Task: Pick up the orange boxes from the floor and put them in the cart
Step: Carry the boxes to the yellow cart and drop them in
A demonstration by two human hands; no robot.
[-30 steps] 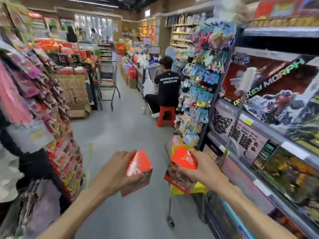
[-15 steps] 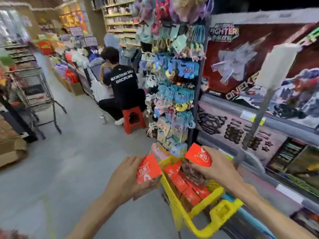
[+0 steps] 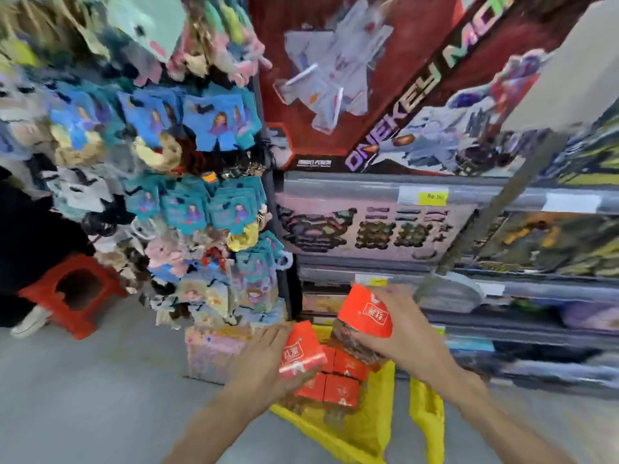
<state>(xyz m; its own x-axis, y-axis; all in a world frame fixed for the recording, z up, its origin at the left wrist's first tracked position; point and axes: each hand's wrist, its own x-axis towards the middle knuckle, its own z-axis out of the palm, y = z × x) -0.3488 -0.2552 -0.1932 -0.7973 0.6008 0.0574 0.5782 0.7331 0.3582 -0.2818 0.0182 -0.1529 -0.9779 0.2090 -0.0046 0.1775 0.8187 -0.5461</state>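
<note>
My left hand (image 3: 264, 360) grips an orange box (image 3: 301, 353) with white characters on it, held just over the left side of the yellow cart (image 3: 365, 426). My right hand (image 3: 398, 333) grips a second orange box (image 3: 366, 314), raised above the cart's far end. Inside the cart lie several orange boxes (image 3: 338, 383) packed side by side, partly hidden under both hands. The cart's yellow handle (image 3: 427, 416) shows on the right, between my forearms.
A hanging rack of hair accessories (image 3: 187, 195) stands just left of the cart, with a pink box (image 3: 217, 353) at its foot. Toy shelves (image 3: 435, 229) run along the right. A red stool (image 3: 72, 293) stands on the grey floor at left.
The view has swung right and down toward the cart. Both hands have carried their boxes forward and now hover right over the cart's contents.
</note>
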